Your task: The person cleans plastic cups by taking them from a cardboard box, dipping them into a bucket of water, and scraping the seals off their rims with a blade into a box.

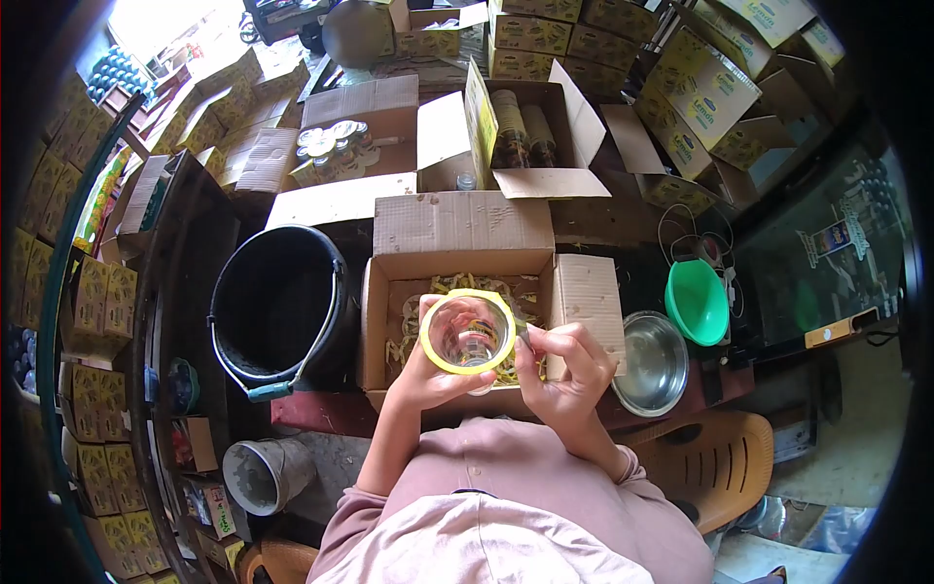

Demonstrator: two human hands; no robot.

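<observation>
My left hand (418, 378) is wrapped round a clear round cup (469, 333) with a wide yellow rim, its mouth facing up toward me. Fingers show reddish through the see-through wall. At the cup's right side, my right hand (566, 375) has thumb and forefinger pinched together by the rim. A small greyish piece seems to be at those fingertips, too small to name. Below both hands is an open cardboard box (462, 222) with many yellow-and-white strips (401, 336) in it, partly hidden by the cup.
A black bucket (226, 292) stands left of the box. On the right are a metal bowl (650, 362) and a green bowl (697, 302). Behind, open cartons hold lidded cups (333, 141) and stacked cups (538, 131). A grey bucket (255, 477) is low at left, an orange chair (715, 453) at right.
</observation>
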